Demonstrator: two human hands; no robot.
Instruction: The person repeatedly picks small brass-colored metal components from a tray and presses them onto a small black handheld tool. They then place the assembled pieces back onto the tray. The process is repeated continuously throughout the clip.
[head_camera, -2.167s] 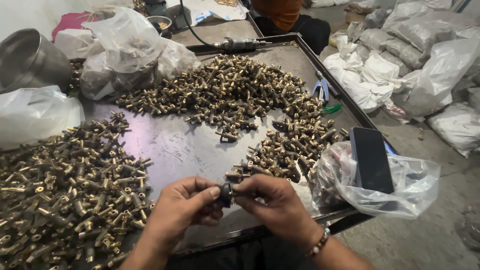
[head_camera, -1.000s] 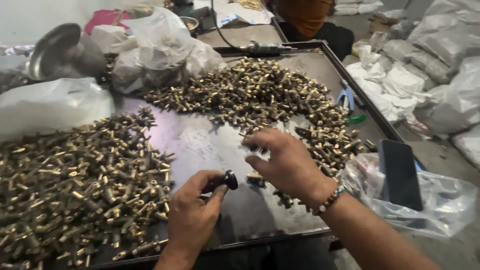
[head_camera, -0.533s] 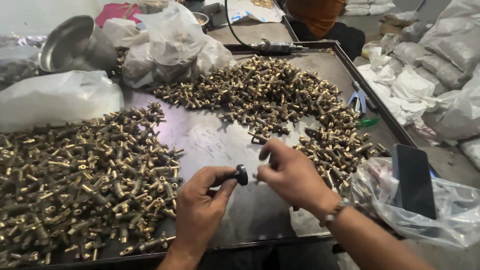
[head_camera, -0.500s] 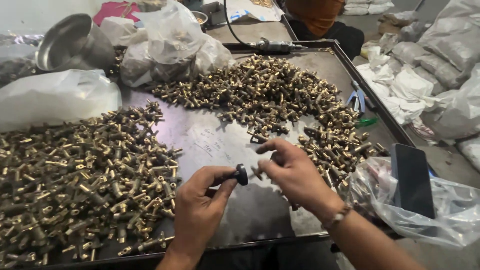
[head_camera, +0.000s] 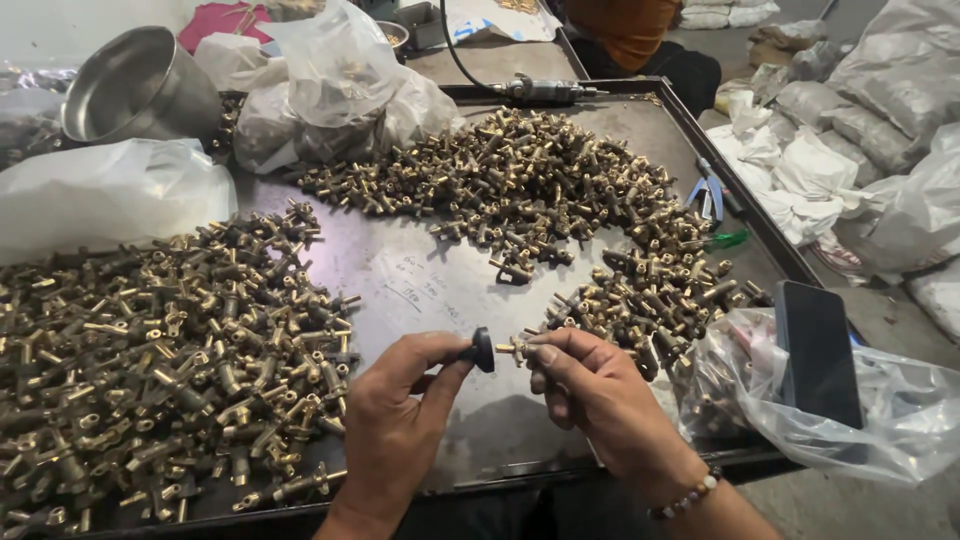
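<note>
My left hand pinches a small black round knob between thumb and fingers. My right hand holds a small brass fitting by its body, its stem pointing left at the knob. The two parts sit almost end to end, just above the dark metal tray. A big heap of brass fittings lies left of my hands. Another heap of brass fittings spreads across the far and right part of the tray.
A steel bowl and white plastic bags stand at the back left. A clear bag with a black phone on it lies at the right edge. A power tool rests at the tray's far rim. Filled sacks pile up right.
My right hand reached out to the right-hand heap, took a brass fitting and came back to meet the knob held in my left hand.
</note>
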